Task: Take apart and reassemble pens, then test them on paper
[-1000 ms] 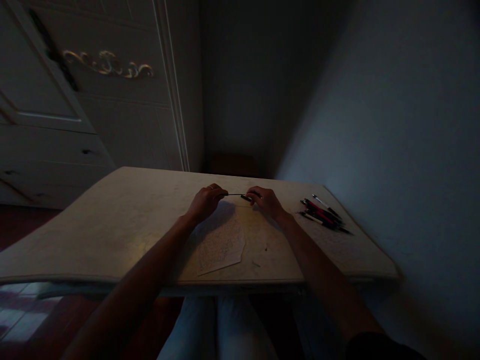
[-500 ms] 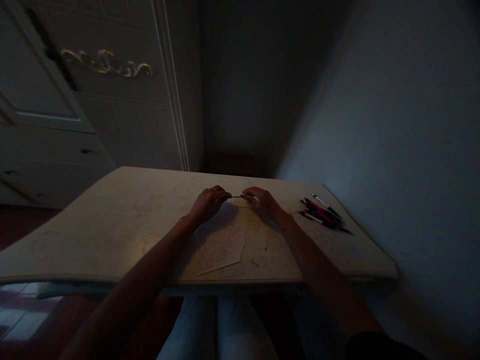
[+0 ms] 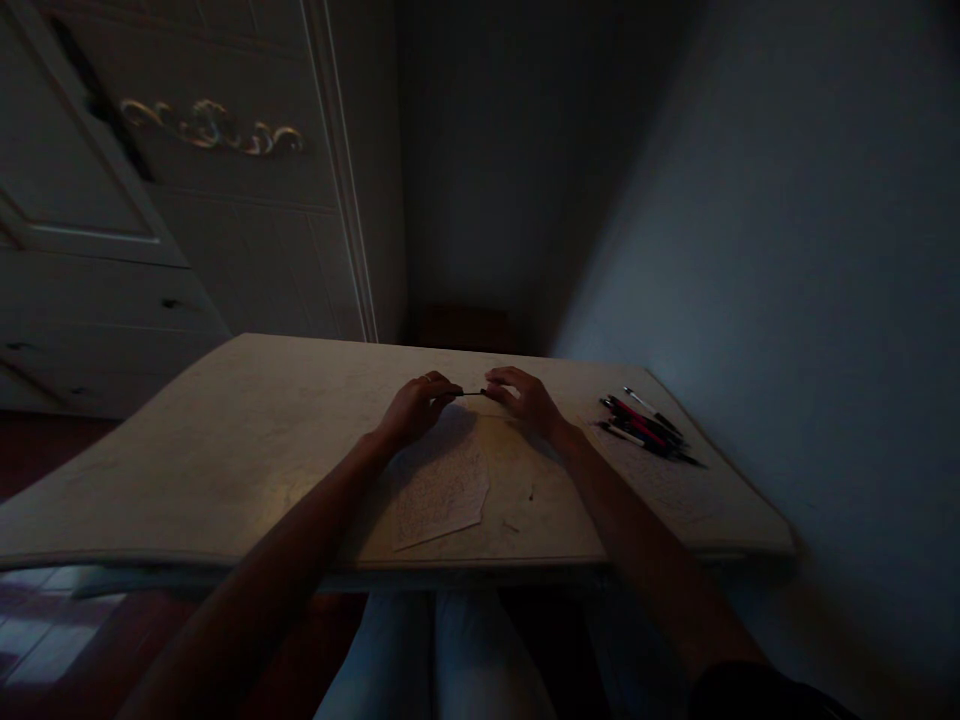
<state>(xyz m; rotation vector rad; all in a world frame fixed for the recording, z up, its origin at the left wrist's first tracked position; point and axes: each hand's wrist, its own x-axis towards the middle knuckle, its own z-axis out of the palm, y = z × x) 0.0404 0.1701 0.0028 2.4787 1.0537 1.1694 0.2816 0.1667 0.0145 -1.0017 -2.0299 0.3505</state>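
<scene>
In dim light, a thin dark pen refill (image 3: pixel 472 393) spans level between my two hands above the far half of the table. My left hand (image 3: pixel 421 400), with a ring on one finger, pinches a thicker dark piece at its left end. At the right end, the thumb and forefinger of my right hand (image 3: pixel 523 396) close on a small dark tip; the grip is partly hidden. Below my left hand lies a torn sheet of paper (image 3: pixel 442 495) covered in writing. Two tiny bits, a dark piece (image 3: pixel 531 493) and a pale sliver (image 3: pixel 511 527), rest beside it.
Several pens (image 3: pixel 645 428) lie in a loose pile on the right, over another written sheet (image 3: pixel 667 490). The pale table (image 3: pixel 187 450) runs close to a wall (image 3: pixel 787 300) on the right. A white cabinet (image 3: pixel 262 260) with gold ornament stands behind at left.
The fingers of my right hand have lifted and spread slightly around the refill's right end. My left hand looks the same.
</scene>
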